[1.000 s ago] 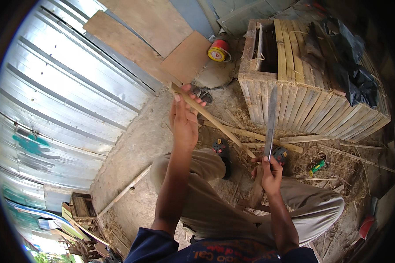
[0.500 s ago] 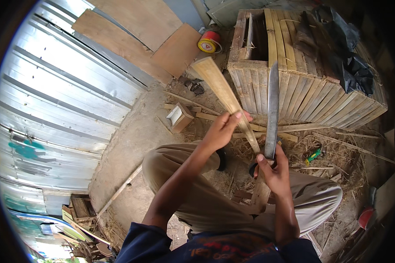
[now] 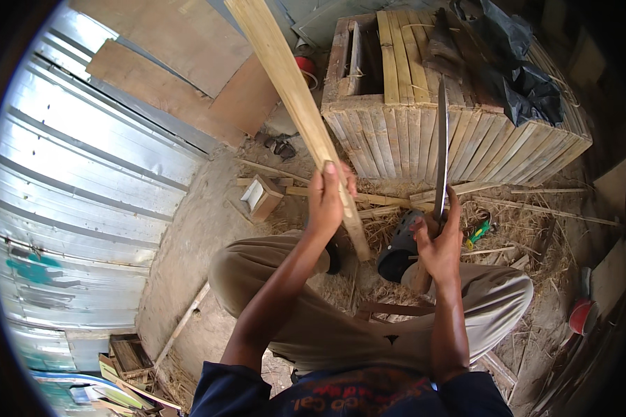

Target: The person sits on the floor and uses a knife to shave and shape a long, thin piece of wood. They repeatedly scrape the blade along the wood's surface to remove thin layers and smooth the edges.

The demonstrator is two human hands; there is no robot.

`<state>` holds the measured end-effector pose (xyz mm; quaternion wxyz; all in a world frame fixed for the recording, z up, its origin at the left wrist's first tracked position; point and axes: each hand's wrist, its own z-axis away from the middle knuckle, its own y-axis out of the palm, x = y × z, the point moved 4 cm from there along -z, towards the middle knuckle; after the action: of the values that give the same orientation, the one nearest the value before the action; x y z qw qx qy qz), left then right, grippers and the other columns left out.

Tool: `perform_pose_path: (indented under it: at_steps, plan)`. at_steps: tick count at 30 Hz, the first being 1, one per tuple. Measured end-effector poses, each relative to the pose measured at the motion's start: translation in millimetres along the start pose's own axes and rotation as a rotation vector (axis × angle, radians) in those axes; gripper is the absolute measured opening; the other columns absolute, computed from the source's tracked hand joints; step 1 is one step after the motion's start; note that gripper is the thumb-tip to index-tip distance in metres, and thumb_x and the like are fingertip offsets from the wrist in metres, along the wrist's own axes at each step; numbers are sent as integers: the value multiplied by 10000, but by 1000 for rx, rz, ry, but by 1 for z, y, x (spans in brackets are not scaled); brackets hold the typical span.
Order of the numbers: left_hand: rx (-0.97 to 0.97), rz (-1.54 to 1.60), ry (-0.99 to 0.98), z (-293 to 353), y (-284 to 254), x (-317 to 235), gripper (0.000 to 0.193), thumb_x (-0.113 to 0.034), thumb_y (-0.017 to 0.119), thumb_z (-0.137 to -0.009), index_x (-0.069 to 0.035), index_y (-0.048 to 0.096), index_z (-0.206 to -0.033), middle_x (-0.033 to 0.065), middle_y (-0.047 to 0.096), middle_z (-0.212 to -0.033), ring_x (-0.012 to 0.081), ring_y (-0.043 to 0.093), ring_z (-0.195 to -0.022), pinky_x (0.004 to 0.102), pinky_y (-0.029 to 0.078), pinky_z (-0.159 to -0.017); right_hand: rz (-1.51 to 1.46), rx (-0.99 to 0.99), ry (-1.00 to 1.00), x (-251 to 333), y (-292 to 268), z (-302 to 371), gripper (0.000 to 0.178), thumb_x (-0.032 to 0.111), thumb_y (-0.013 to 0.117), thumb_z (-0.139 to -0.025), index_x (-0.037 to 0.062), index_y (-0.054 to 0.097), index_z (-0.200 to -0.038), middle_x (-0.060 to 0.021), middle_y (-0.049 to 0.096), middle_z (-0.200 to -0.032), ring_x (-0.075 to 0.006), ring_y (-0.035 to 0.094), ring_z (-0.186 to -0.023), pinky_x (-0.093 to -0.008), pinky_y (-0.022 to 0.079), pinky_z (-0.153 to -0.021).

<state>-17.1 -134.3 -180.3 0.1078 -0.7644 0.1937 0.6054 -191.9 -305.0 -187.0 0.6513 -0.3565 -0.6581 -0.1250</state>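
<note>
My left hand (image 3: 325,205) is closed round a long, pale bamboo slat (image 3: 285,80). The slat tilts, its upper end running out at the top edge and its lower end hanging between my knees. To the right, my right hand (image 3: 439,247) grips a machete (image 3: 443,142) by its handle, which the fingers partly hide. Its long blade points up and is seen almost edge-on, apart from the slat. A dark clog (image 3: 398,250) on my foot shows between the slat and my right hand.
Ahead stands a slatted wooden crate (image 3: 396,142) with black plastic (image 3: 535,94) on top. Loose strips and shavings cover the ground, with a green-handled tool (image 3: 478,235) at right. A small wooden box (image 3: 263,197) lies left of the slat. Corrugated metal sheeting (image 3: 83,174) walls the left.
My left hand has raised the slat, and its lower end has come away from my right hand. The machete has turned from broad side to nearly edge-on. The view has shifted slightly.
</note>
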Motion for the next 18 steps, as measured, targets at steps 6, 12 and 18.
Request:
perform_pose_path:
  at_steps: [6,12,18]
  plan:
    - [-36,132,53,-18,-10,-82,272,-335,420,-1062,-79,430,-1155,86,545,-841,140,541,-621,275,484,-561,-280,-113,-192,16,-33,0,762,-26,540,-893,40,133,-1533,-127,587,-1007,-141,608,-807,-280,509,-717]
    - [6,236,-209,-52,-13,-162,432,-308,462,-1049,-129,407,-1437,50,478,-885,121,465,-646,257,423,-570,-290,-144,-175,14,-40,-5,781,-31,532,-946,96,74,-1566,-107,567,-995,-100,548,-787,-245,475,-694]
    - [113,131,-338,-60,-3,-136,445,-390,386,-1068,-110,466,-1404,-7,417,-845,93,400,-661,248,404,-609,-214,-243,-96,-5,-37,-9,781,-1,671,-863,43,238,-1512,-85,613,-822,-135,611,-686,-285,513,-664]
